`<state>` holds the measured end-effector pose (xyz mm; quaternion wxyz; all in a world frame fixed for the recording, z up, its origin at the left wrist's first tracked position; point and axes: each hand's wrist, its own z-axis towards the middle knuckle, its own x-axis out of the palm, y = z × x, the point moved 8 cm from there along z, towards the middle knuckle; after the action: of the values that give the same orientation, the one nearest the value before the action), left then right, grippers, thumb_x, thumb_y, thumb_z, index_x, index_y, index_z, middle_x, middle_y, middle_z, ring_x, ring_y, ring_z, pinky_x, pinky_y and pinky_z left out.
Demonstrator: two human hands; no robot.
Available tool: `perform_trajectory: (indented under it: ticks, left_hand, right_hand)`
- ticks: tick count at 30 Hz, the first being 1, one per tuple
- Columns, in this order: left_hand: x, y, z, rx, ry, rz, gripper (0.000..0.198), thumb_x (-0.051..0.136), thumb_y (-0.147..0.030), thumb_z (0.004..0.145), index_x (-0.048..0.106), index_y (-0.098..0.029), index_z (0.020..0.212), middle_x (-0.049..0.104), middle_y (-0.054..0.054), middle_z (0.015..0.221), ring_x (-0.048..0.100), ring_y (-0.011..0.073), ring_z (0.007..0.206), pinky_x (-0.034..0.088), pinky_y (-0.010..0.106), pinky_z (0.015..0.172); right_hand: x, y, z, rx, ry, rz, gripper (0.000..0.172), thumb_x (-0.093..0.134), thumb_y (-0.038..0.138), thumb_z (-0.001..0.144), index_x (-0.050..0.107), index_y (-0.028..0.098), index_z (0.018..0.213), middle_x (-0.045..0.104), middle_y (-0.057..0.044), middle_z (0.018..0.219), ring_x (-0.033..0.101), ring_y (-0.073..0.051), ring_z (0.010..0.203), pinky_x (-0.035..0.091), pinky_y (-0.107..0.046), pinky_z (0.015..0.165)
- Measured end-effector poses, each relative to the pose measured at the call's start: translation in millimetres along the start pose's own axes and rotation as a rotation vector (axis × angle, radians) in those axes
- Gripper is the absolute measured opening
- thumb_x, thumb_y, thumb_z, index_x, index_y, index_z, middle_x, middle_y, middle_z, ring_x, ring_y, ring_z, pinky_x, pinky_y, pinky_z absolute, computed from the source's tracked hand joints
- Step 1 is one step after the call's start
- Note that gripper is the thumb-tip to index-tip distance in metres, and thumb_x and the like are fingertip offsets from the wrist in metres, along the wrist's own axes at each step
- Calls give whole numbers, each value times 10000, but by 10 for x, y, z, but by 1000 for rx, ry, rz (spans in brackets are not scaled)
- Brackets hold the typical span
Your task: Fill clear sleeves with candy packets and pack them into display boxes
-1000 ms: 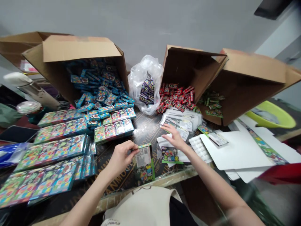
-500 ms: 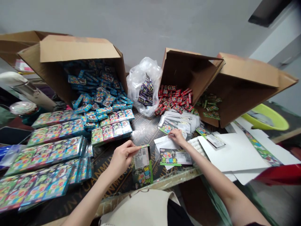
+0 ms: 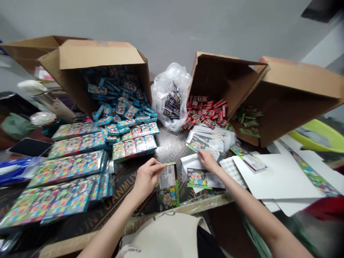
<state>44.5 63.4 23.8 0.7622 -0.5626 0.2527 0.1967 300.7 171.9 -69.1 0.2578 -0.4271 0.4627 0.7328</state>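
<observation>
My left hand (image 3: 147, 178) pinches the top edge of a black and green printed card (image 3: 168, 190), which stands on end near the table's front edge. My right hand (image 3: 208, 162) is closed, its fingertips down at the edge of a white sheet (image 3: 189, 160); what they grip is hidden. Below that hand lies another printed card (image 3: 198, 178), partly covered by my right forearm. Just beyond it, a pile of printed cards in clear sleeves (image 3: 215, 135) spreads over the table.
Stacks of colourful packs (image 3: 67, 168) fill the left side. At the back stand a carton of blue packets (image 3: 99, 53), a clear bag of purple packets (image 3: 172, 77), a carton of red packets (image 3: 215, 71) and a carton of green packets (image 3: 292, 86). White sheets (image 3: 282, 175) lie right.
The whole view has swung a little to the left, so things appear farther right. Both hands keep nearly the same grip and place on the table.
</observation>
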Motion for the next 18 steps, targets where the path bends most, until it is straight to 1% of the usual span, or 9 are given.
perform_trajectory:
  ticks: [2, 5, 8, 10, 11, 12, 14, 16, 18]
  left_hand:
    - [-20, 14, -17, -23, -42, -13, 208, 481, -189, 822, 673, -194, 901, 593, 35, 775, 567, 130, 718, 435, 238, 650]
    - [-76, 64, -44, -65, -135, -39, 110, 553, -202, 778, 656, -166, 791, 629, 35, 750, 587, 139, 711, 445, 249, 670]
    - [-110, 69, -59, -63, -181, -56, 71, 582, -199, 747, 630, -149, 730, 644, 46, 741, 599, 149, 716, 456, 259, 685]
    - [-114, 32, -61, -43, -170, -57, 72, 562, -181, 747, 618, -143, 721, 635, 51, 740, 596, 152, 723, 458, 262, 684]
    - [-116, 10, -62, -36, -162, -58, 73, 549, -169, 746, 613, -143, 723, 630, 53, 745, 593, 152, 726, 459, 263, 682]
    - [-118, -8, -63, -34, -156, -61, 77, 537, -161, 745, 608, -144, 725, 626, 53, 751, 589, 152, 726, 460, 264, 678]
    - [-116, -33, -66, -40, -146, -72, 89, 518, -160, 747, 604, -149, 725, 620, 51, 756, 582, 148, 716, 460, 265, 670]
    - [-107, -36, -68, -51, -152, -75, 86, 533, -192, 747, 597, -150, 707, 616, 48, 743, 576, 146, 703, 455, 266, 666]
    - [-102, -16, -67, -64, -189, -57, 111, 572, -237, 734, 580, -147, 671, 609, 43, 712, 570, 145, 682, 447, 265, 658]
  right_hand:
    - [-111, 150, 90, 38, -6, 56, 118, 406, 176, 801, 509, 176, 744, 535, -21, 636, 481, -151, 580, 359, -261, 571]
    - [-263, 614, 240, 44, 34, 261, 127, 418, 259, 826, 494, 179, 764, 556, -19, 709, 521, -140, 638, 390, -238, 583]
    - [-251, 1259, 324, 15, 240, 701, 181, 503, 346, 807, 505, 174, 753, 588, -39, 859, 550, -156, 822, 414, -244, 677]
    - [-179, 1628, 333, -11, 396, 843, 225, 572, 376, 764, 523, 165, 704, 596, -43, 880, 544, -171, 879, 410, -252, 703]
    - [-132, 1755, 332, -20, 460, 868, 239, 595, 382, 745, 530, 161, 683, 599, -39, 856, 543, -173, 876, 408, -254, 703]
    - [-84, 1839, 334, -24, 506, 880, 246, 611, 385, 732, 536, 159, 672, 598, -31, 817, 544, -171, 855, 406, -255, 697]
    - [6, 1914, 349, -31, 562, 888, 247, 621, 381, 722, 542, 155, 663, 585, -11, 737, 541, -156, 787, 402, -251, 676]
    - [84, 1921, 368, -39, 587, 887, 240, 623, 365, 719, 543, 147, 660, 562, 8, 673, 524, -130, 695, 393, -236, 633]
    - [161, 1916, 374, -36, 606, 868, 228, 611, 342, 724, 541, 138, 651, 532, 22, 619, 487, -104, 604, 371, -218, 574]
